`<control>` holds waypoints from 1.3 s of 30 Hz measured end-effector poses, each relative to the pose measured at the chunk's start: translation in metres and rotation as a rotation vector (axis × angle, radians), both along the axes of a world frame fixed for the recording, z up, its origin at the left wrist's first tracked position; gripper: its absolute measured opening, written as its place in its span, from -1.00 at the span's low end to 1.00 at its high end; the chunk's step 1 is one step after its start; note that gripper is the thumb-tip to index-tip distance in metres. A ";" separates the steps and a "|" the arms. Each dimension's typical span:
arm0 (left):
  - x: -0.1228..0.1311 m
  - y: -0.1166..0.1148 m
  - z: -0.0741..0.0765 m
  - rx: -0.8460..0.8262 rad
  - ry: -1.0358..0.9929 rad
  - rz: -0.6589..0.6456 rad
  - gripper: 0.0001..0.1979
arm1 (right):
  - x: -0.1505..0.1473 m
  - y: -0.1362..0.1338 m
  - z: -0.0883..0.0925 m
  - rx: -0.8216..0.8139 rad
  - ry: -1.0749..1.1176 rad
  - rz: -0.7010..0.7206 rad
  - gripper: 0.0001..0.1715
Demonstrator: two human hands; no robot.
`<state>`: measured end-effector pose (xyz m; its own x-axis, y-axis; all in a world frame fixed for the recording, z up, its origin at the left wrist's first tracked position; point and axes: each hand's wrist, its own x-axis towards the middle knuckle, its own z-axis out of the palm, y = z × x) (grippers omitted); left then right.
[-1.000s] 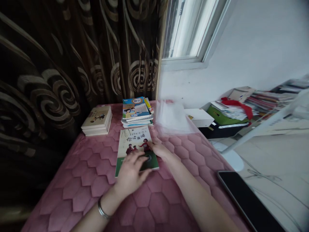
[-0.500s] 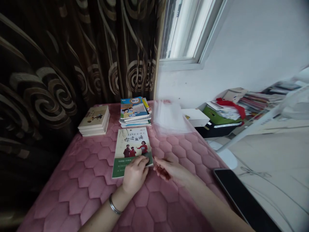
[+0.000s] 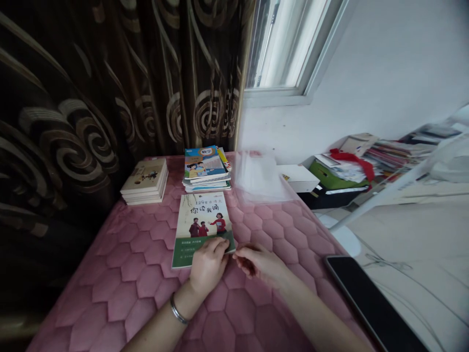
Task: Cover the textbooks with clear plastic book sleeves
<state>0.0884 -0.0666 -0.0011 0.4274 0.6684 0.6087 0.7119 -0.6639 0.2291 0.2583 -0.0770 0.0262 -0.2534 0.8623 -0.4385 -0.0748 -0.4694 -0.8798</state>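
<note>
A paperback book (image 3: 203, 215) with a pale and green cover, three printed figures and Chinese lettering lies closed on the pink quilted cover (image 3: 139, 288). My left hand (image 3: 209, 263), with a silver bangle (image 3: 178, 309) at the wrist, rests over the book's lower right part, fingers curled at that corner. Just right of the same corner is my right hand (image 3: 258, 264). Its thumb and forefinger are pinched together at the book's edge and the other fingers are curled under. Whether a page or the cover lies between those fingertips is too small to tell.
Behind the book stands a pile of textbooks (image 3: 205, 166), with a stack of cream books (image 3: 144, 181) to its left. Clear plastic sheets (image 3: 260, 178) lie at the back right, near a white box (image 3: 298, 178). A black flat device (image 3: 366, 298) lies along the right edge.
My right hand has come slightly closer to the book's lower right corner, its fingertips now meeting the edge. The left hand stays on the book. The view has shifted slightly.
</note>
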 end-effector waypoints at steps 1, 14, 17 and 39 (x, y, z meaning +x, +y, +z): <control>0.000 0.000 -0.001 -0.001 0.004 0.001 -0.65 | 0.000 0.001 -0.001 -0.015 -0.008 -0.002 -0.80; 0.001 -0.004 -0.001 0.005 0.104 0.000 -0.67 | -0.002 -0.002 -0.017 -0.053 0.006 -0.067 -0.86; 0.001 -0.004 -0.002 0.011 0.131 -0.009 -0.67 | 0.002 -0.006 -0.020 -0.029 0.031 -0.118 -0.82; -0.039 0.014 0.012 -0.350 0.289 0.175 -0.45 | -0.010 0.061 0.002 0.804 -1.194 0.114 -0.57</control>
